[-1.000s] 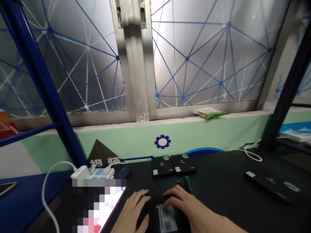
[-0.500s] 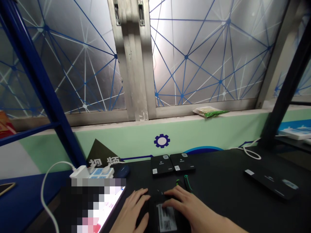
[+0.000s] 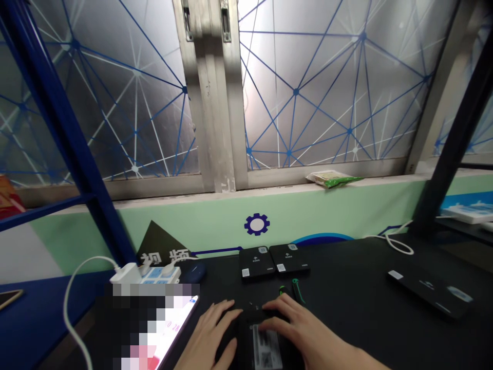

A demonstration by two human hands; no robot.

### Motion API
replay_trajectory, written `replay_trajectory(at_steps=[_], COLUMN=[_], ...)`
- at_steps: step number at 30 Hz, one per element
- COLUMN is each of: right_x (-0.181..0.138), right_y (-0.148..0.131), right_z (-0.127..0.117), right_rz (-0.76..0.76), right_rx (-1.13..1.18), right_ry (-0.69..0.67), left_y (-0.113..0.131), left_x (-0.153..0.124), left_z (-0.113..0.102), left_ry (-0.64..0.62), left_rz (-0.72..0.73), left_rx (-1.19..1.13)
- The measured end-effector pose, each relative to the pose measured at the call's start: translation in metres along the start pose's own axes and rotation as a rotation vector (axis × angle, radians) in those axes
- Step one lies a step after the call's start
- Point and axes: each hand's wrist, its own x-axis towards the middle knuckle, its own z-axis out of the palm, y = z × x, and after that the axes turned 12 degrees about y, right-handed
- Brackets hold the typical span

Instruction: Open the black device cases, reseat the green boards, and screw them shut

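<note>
A black rectangular device (image 3: 267, 352) lies flat on the dark table at the bottom middle, with a printed grey label on its upper face. To its left, my left hand (image 3: 211, 334) rests with fingers spread, fingertips at or very close to its edge. My right hand (image 3: 298, 326) lies over the device's right side, fingers apart, one fingertip on the label and others by the far edge. Small metal-looking bits (image 3: 256, 307) lie just beyond it; I cannot tell their kind. Behind my right hand are a green-and-black tool (image 3: 297, 291) and a second green-tipped handle (image 3: 283, 290), partly hidden.
Two black boxes (image 3: 257, 263) stand side by side near the wall. A longer black box (image 3: 429, 293) lies to the right. On the left are a lit phone (image 3: 169, 329), a power strip (image 3: 159, 275) with a white cable (image 3: 67, 303), and a dark blue mouse-like object (image 3: 195, 272).
The labelled device has shifted slightly to the right, and my right hand's fingertips moved with it. My left fingertips have also edged rightward.
</note>
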Motion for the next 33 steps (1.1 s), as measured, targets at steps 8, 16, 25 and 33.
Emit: replay_trajectory(at_steps=[8,16,25,33], right_x=[0.000,-0.001,-0.005,-0.005], right_y=[0.001,-0.001,-0.007,-0.009], right_z=[0.000,0.000,-0.011,-0.013], right_rz=[-0.013,0.000,-0.033,-0.014], right_rx=[0.016,0.033,0.032,0.061], right_ry=[0.010,-0.037,-0.048,-0.029], left_y=[0.005,0.012,0.024,0.020], left_x=[0.001,0.001,0.001,-0.002], left_z=[-0.004,-0.006,-0.023,-0.022], left_ry=[0.006,-0.077,-0.168,-0.282], left_rz=[-0.027,-0.079,-0.068,-0.145], left_rx=[-0.011,-0.012,-0.045,-0.062])
